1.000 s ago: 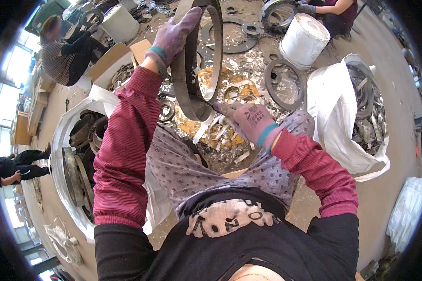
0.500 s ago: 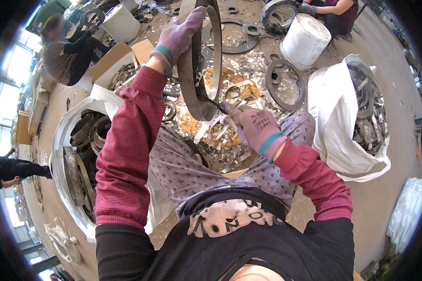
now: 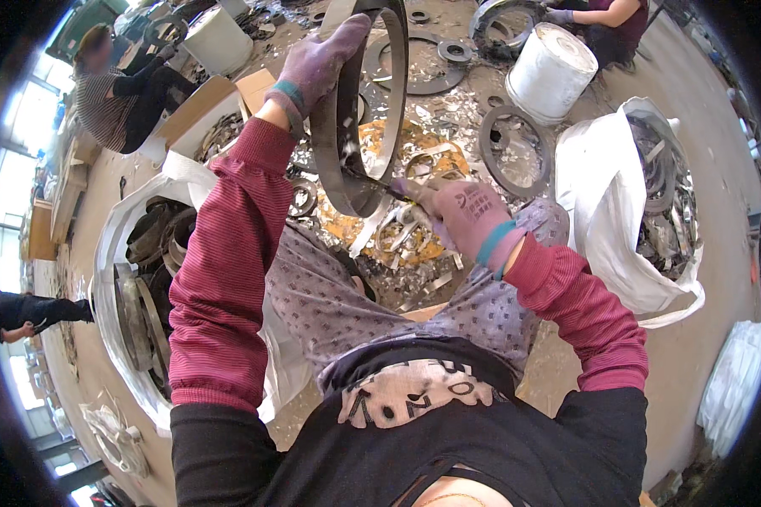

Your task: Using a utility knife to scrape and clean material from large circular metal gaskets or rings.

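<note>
Workshop floor [image 3: 702,215], littered with scraps. Near: right hand [image 3: 467,218] closed round a thin dark tool [image 3: 389,189], tip at the ring's lower inner edge. Ring [image 3: 333,160] held upright between the knees and beyond; left hand [image 3: 320,66] pinches its upper left rim. Step looks like scraping or trimming that edge; next stroke likely calls for a steady ring. Versus the earlier frame: ring slightly left, right hand slightly right, more tool showing. Farther: white drum [image 3: 545,78], two seated co-workers.
</note>
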`<action>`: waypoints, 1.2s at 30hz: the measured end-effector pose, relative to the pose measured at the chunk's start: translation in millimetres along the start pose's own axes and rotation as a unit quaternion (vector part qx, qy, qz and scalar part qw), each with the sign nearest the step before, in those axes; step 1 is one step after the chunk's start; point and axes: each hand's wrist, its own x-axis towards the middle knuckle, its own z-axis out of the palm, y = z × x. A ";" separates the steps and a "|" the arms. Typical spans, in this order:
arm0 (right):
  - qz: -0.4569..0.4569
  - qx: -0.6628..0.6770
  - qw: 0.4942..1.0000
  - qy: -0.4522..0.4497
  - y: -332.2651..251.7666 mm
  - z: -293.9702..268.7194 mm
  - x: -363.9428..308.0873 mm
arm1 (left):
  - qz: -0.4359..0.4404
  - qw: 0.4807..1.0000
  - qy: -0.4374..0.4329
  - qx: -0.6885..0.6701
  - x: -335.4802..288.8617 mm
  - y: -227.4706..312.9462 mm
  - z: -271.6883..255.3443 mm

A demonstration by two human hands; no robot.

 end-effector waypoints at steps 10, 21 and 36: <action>-0.015 -0.062 0.998 -0.009 3.2 38.0 0.0 | 0.273 0.926 -0.044 0.258 0.4 -5.0 -18.8; -0.011 -0.065 0.997 -0.037 3.6 68.7 7.6 | 0.142 0.978 -0.111 0.109 -53.0 14.7 -57.8; 0.102 0.090 0.990 0.025 32.1 101.3 -13.0 | -0.035 0.962 0.169 -0.212 -115.8 -14.4 17.1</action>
